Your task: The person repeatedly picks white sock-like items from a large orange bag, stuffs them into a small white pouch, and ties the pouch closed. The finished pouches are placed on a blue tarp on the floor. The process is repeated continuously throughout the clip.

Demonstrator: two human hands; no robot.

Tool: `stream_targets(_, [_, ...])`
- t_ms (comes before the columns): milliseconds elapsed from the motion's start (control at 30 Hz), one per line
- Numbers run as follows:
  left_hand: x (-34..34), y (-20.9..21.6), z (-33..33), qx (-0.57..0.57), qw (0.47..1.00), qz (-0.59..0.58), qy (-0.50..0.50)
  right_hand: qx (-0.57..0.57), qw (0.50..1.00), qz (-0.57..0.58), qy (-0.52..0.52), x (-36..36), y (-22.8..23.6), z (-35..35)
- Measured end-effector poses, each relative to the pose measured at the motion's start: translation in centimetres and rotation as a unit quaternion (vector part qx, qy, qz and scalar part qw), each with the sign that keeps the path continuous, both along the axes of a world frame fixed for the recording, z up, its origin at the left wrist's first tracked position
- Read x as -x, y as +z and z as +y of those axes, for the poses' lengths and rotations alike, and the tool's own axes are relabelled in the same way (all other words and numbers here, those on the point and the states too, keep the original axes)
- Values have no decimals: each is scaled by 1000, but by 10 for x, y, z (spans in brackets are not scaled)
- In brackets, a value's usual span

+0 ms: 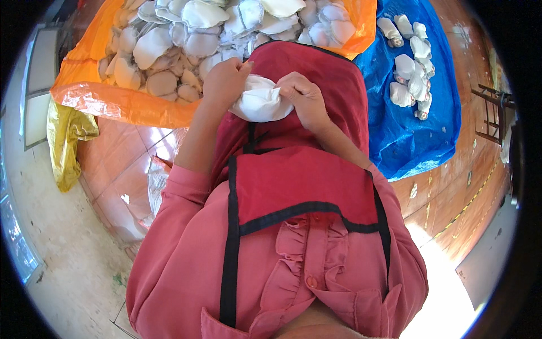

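Note:
Over my lap, on the red apron point(333, 79), I hold a soft white cloth piece point(261, 103) between both hands. It bulges in the middle and looks folded or gathered, though its exact kind does not show. My left hand point(227, 82) is closed at its left edge, fingers curled and partly hidden. With thumb and fingers pinched together, my right hand point(305, 100) grips its right side. Just beyond my hands lies a large heap of white, rounded, padded fabric pieces point(201, 39).
The heap rests on an orange plastic sheet point(107, 106). To the right, a blue plastic sheet point(415, 138) bears several white rolled bundles point(418, 85). A yellow sack point(66, 147) lies at the left on the tiled floor point(116, 152). A dark wooden stool point(492, 116) stands far right.

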State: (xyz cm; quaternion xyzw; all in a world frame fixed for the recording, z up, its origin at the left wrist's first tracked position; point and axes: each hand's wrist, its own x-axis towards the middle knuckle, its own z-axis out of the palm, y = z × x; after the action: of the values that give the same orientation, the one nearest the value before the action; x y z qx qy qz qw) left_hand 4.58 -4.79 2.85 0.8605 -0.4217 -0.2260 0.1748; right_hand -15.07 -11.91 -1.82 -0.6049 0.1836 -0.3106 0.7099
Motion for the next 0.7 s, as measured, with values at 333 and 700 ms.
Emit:
stream_targets(333, [12,-12,26,74,993,7,91,-159,987,-6,-23,0,-2,1])
stream_targets(700, [20,27,86,-46,771,632,69,-25,998,-41,49,-2,-12,2])
